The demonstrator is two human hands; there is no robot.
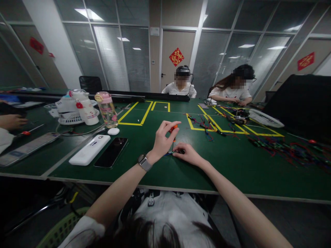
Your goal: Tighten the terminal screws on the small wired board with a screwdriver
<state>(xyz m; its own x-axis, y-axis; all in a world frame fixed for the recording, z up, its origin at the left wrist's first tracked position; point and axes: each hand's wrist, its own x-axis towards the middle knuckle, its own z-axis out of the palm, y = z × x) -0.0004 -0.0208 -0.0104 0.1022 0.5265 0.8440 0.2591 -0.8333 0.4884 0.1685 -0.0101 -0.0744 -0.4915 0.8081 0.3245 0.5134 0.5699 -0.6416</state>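
My left hand (163,139), with a watch on its wrist, has thumb and fingers closed round the orange-and-black handle of a small screwdriver (174,139). The screwdriver stands upright, its thin shaft pointing down at a small circuit board (170,152) with wires on the green table. Low over the tabletop, my right hand (189,154) pinches the board's right side between thumb and fingers. The exact contact of the tip with the board is too small to make out.
Left of my hands lie a black phone (111,152), a white power bank (90,150) and a white earbud case (113,131). Bottles (106,110) stand behind them. Wired boards (281,148) are heaped at right. Two people sit opposite; another person's hand (12,122) is at far left.
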